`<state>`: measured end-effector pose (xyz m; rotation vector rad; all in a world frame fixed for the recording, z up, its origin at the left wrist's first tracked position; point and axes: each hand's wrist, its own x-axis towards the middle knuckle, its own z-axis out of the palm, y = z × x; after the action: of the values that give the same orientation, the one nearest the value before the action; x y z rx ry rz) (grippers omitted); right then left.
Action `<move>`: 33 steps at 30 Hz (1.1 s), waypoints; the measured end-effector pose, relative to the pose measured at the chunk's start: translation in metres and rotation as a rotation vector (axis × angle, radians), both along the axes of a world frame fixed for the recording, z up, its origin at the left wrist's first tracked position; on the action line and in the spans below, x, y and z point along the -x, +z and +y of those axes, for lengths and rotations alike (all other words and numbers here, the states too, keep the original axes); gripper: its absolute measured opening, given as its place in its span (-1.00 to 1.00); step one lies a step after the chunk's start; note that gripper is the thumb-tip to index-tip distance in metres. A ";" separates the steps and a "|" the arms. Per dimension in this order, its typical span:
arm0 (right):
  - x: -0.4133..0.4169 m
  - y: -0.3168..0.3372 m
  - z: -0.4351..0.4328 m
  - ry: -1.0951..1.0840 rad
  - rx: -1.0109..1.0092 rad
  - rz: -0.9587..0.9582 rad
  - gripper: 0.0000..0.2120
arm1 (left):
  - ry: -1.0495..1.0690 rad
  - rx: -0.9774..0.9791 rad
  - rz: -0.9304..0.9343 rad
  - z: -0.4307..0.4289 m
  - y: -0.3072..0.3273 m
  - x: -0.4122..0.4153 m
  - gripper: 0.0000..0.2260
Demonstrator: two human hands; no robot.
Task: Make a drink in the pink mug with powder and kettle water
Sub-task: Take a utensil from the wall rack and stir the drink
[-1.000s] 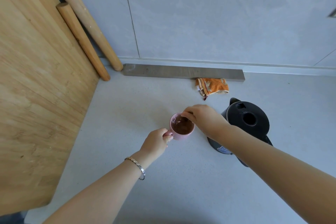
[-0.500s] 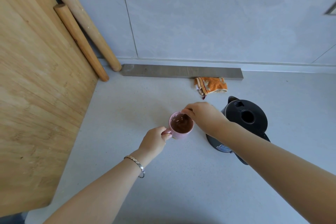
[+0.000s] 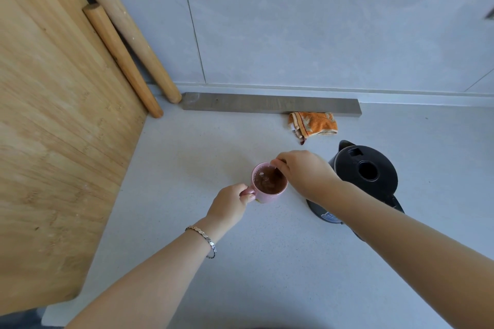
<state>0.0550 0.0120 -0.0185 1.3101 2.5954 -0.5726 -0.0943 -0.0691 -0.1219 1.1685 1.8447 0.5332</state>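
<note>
The pink mug [image 3: 268,198] stood upright on the pale desk [image 3: 213,141], about midway between its left and right edges and nearer the front edge than the back. It held a brown drink [image 3: 267,183] with a few pale bubbles on top.

The left hand [image 3: 228,205] gripped the mug by its handle, the fingers [image 3: 247,196] curled round it from the left. A metal bracelet [image 3: 204,239] sat on that wrist. The right hand [image 3: 304,173] hung over the mug's right rim, its fingertips [image 3: 275,162] pinched together on a thin dark utensil [image 3: 279,171] that dipped into the drink; what kind of utensil it was I could not tell.

A black kettle [image 3: 366,171] stood on its base just beside the mug on the right, its lid shut and its spout towards the back wall. Near the back edge lay a crumpled orange cloth [image 3: 312,124], touching a long grey strip [image 3: 270,107] that ran along the wall. At the left edge a large wooden board [image 3: 53,141] stood on end, and two wooden rods [image 3: 123,60] leaned in the back left corner.
</note>
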 end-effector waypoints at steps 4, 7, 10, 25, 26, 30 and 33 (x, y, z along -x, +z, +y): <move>0.006 -0.003 -0.004 -0.015 0.052 0.053 -0.73 | -0.003 0.001 0.001 0.001 -0.001 0.001 -0.84; 0.005 -0.005 0.002 -0.081 0.116 0.118 -0.72 | -0.020 -0.013 0.017 0.001 -0.001 0.001 -0.85; -0.001 -0.005 0.005 -0.069 0.084 0.076 -0.74 | -0.021 -0.022 0.019 0.002 0.000 0.000 -0.83; 0.004 0.003 0.007 -0.021 -0.009 -0.036 -0.74 | -0.011 -0.022 0.018 0.007 -0.003 0.003 -0.84; 0.004 0.003 0.006 -0.026 -0.010 -0.033 -0.74 | -0.012 -0.021 0.018 0.008 -0.004 0.004 -0.84; 0.011 0.005 0.006 -0.104 0.092 0.108 -0.67 | -0.013 -0.026 0.015 0.008 -0.006 0.004 -0.83; 0.009 0.006 0.009 -0.103 0.090 0.137 -0.69 | -0.013 -0.023 0.014 0.008 -0.007 0.005 -0.84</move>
<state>0.0460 0.0208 -0.0125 1.4292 2.5850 -0.8134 -0.0991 -0.0611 -0.1291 1.2013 1.8464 0.5417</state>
